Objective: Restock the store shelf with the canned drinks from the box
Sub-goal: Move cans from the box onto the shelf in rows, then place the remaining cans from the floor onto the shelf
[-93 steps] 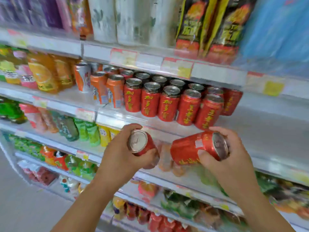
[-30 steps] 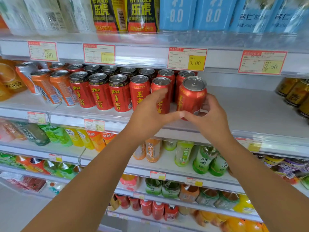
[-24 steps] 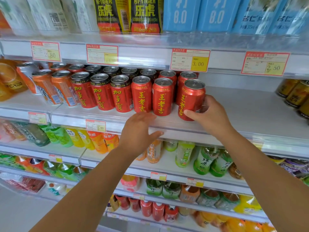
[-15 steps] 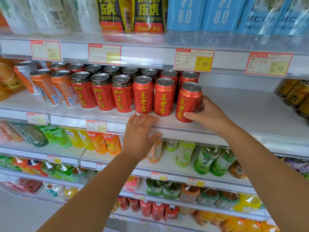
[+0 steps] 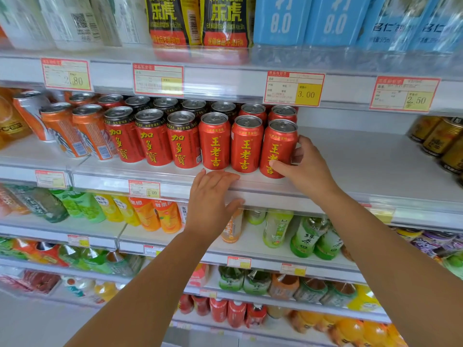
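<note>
Red drink cans with yellow lettering stand in rows on the white shelf [image 5: 363,159]. The rightmost front can [image 5: 279,144] stands upright at the end of the row, and my right hand [image 5: 304,169] grips it with thumb at the front and fingers round its right side. To its left stands another front can [image 5: 246,144], then a third [image 5: 215,141]. My left hand [image 5: 213,199] rests flat with straight fingers on the shelf's front edge, below these cans, holding nothing. The box is not in view.
Bare shelf surface stretches right of the held can up to gold cans [image 5: 443,139]. Orange cans [image 5: 62,128] stand at the left. Price tags [image 5: 294,88] hang on the shelf edge above. Bottled drinks [image 5: 305,236] fill the lower shelves.
Both hands carried cans up and set them on the shelf. My left hand let go of its can and dropped to the shelf edge; my right hand lowered its can into the row.
</note>
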The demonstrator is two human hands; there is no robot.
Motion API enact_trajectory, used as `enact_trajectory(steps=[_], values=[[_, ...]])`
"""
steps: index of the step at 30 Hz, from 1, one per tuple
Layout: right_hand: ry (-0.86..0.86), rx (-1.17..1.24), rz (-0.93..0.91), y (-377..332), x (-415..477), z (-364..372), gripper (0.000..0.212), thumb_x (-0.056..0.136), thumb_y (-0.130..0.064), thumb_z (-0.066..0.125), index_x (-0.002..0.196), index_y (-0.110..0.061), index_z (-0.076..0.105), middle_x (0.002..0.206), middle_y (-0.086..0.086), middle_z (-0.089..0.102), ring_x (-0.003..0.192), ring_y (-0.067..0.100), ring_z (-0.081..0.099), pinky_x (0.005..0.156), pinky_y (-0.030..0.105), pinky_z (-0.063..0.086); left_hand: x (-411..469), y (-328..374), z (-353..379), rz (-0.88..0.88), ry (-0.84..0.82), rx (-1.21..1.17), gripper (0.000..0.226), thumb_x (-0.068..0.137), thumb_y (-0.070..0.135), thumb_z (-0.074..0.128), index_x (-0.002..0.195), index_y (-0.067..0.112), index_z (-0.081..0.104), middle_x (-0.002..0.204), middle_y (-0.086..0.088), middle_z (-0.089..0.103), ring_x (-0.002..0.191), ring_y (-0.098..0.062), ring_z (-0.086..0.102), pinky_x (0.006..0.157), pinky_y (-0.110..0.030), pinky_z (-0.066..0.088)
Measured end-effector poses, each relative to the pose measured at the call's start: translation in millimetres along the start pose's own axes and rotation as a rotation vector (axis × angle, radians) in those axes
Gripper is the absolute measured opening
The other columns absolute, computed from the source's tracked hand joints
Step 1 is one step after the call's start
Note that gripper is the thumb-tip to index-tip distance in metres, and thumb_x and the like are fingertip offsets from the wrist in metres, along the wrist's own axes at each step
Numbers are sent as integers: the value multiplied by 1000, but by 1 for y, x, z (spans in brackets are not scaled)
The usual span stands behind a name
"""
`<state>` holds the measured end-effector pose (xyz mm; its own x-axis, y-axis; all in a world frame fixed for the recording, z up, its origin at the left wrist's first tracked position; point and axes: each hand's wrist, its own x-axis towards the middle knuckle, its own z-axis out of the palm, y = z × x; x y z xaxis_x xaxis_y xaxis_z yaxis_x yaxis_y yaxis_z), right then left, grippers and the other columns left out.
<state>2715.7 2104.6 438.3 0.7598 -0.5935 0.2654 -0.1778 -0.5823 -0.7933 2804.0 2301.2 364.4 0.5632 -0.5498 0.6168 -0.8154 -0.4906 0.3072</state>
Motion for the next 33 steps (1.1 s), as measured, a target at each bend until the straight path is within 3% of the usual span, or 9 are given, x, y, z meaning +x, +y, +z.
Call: enact_trajectory(steps=[7, 13, 16, 19, 23, 26, 29, 31, 33], values=[[79, 16, 12, -1, -4, 7, 62, 78, -32, 77, 129, -16, 45, 118, -1, 59, 104, 14, 59, 87, 27, 46, 0, -2, 1, 12, 10, 2, 48, 75, 38, 77, 118, 21, 63, 115, 3, 65, 113, -19, 57, 114, -31, 14], [192, 61, 27, -1, -25, 4, 83, 79, -34, 78, 145, -17, 32, 137, 7, 51, 125, 17, 50, 107, 32, 41, 1, -1, -2, 3, -6, -67, 53, 75, 37, 73, 122, 18, 62, 121, -2, 65, 116, -24, 57, 113, -37, 20], [413, 187, -13, 4, -69, -6, 56, 88, -23, 68, 137, -17, 42, 123, 4, 56, 115, 12, 55, 105, 24, 43, -4, 12, -10, 8, 72, -174, 48, 78, 28, 69, 124, 17, 61, 126, -3, 63, 120, -25, 54, 110, -44, 33], [499, 240, 53, 32, -131, -18, 35, 93, -15, 59, 125, -22, 48, 108, -2, 61, 102, 6, 59, 93, 17, 47, -26, 38, -8, 109, 89, -222, 36, 83, 17, 66, 118, 15, 64, 123, -1, 63, 117, -22, 53, 106, -34, 36], [350, 143, 403, 111, -228, -39, 22, 95, -26, 58, 117, -25, 57, 100, -11, 62, 93, -1, 60, 71, 9, 48, -77, 91, 28, 143, -234, -396, 31, 86, 21, 58, 116, 20, 65, 122, 4, 62, 115, -16, 52, 102, -14, 29], [287, 253, 705, 172, -305, -67, 43, 77, -56, 71, 107, -27, 60, 93, -3, 64, 83, 29, 60, 60, 33, 48, -123, 136, 71, 114, -520, -478, 34, 88, 25, 54, 122, 25, 60, 130, 8, 55, 116, -12, 52, 99, -29, 44], [261, 140, 974, 234, -383, -107, 15, 94, -29, 59, 106, -22, 63, 98, 4, 66, 83, 25, 56, 64, 31, 41, -167, 181, 119, 95, -768, -485, 35, 90, 20, 59, 124, 26, 57, 133, 9, 49, 111, -11, 55, 90, -33, 49], [312, 44, 1116, 275, -436, -138, 17, 96, -22, 53, 111, -18, 61, 108, 7, 65, 90, 20, 55, 73, 29, 38, -197, 210, 151, 93, -877, -447, 35, 88, 18, 62, 123, 23, 58, 129, 5, 51, 108, -16, 57, 87, -31, 48], [296, 10, 1211, 310, -479, -162, 19, 95, -23, 55, 113, -23, 60, 108, 2, 63, 93, 18, 54, 71, 27, 38, -226, 240, 180, 76, -1001, -427, 37, 87, 20, 64, 123, 24, 57, 125, 3, 51, 105, -19, 57, 87, -35, 49]])
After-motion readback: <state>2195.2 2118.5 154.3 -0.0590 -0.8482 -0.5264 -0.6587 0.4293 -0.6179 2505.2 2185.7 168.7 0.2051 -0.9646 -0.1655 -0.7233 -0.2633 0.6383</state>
